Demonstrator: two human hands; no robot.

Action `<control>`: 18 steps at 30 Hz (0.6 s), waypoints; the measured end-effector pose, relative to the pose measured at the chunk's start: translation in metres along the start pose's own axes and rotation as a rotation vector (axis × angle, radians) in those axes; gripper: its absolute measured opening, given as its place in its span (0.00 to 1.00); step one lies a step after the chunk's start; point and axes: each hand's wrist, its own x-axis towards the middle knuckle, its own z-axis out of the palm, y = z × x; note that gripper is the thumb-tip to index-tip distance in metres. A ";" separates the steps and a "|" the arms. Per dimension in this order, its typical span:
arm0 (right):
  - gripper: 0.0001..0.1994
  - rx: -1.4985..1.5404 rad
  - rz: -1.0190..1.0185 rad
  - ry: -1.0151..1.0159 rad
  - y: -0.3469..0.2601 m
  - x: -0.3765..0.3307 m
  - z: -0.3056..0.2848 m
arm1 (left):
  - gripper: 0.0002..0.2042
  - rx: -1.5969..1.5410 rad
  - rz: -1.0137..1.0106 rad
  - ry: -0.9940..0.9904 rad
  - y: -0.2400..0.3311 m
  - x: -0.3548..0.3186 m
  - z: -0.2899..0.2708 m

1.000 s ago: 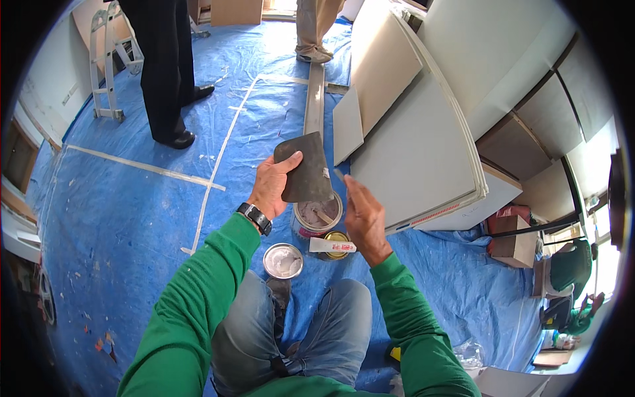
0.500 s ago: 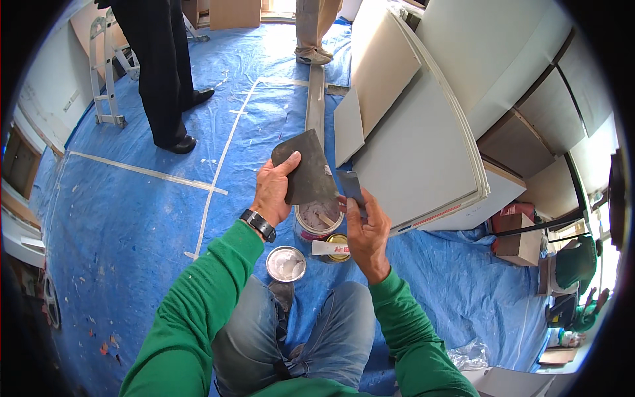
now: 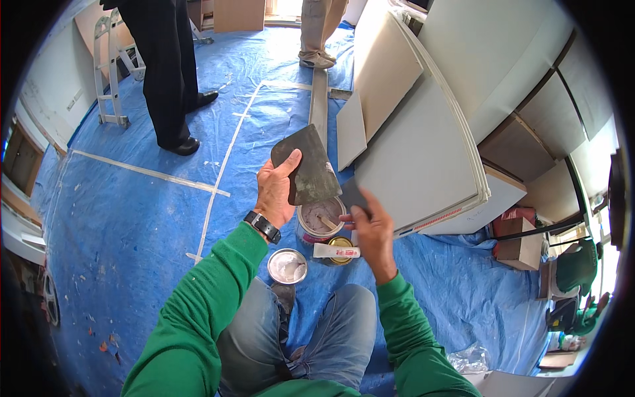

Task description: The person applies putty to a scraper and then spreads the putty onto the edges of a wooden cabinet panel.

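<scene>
My left hand [image 3: 272, 190] grips a dark, flat, round-cornered board [image 3: 305, 162], thumb on its face and a small pale smear near its right edge. My right hand [image 3: 376, 235] holds a dark-bladed putty knife [image 3: 354, 194], just right of the board's lower corner. Below the board stands an open can of pinkish-grey putty [image 3: 309, 215], with a wooden stick [image 3: 327, 223] in it. A white tube [image 3: 336, 251] lies across a small gold-coloured tin [image 3: 342, 260]. Left of it sits a round metal lid [image 3: 288, 266] smeared with whitish paste.
Blue sheeting [image 3: 152, 225] with pale tape lines covers the floor. Large boards [image 3: 423, 159] are stacked at the right. A long plank [image 3: 319, 106] lies ahead, near a person's shoes [image 3: 317, 60]. Another person in dark trousers [image 3: 165, 79] stands by a stepladder [image 3: 109, 73].
My right hand has shifted slightly right and down, carrying the putty knife away from the board's corner. More of the white tube now shows. My left hand still holds the board.
</scene>
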 end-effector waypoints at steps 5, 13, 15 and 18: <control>0.17 0.667 0.240 -0.177 -0.027 -0.002 -0.015 | 0.11 0.016 -0.095 -0.042 0.000 0.006 -0.005; 0.10 0.989 0.475 -0.245 0.019 0.017 0.000 | 0.16 0.195 -0.157 -0.220 -0.010 -0.011 0.009; 0.10 0.836 0.482 -0.101 0.029 0.026 0.009 | 0.17 0.229 -0.140 -0.237 -0.008 -0.014 0.018; 0.10 0.762 0.547 -0.157 0.036 0.007 0.012 | 0.18 0.179 -0.125 -0.195 -0.005 -0.005 0.010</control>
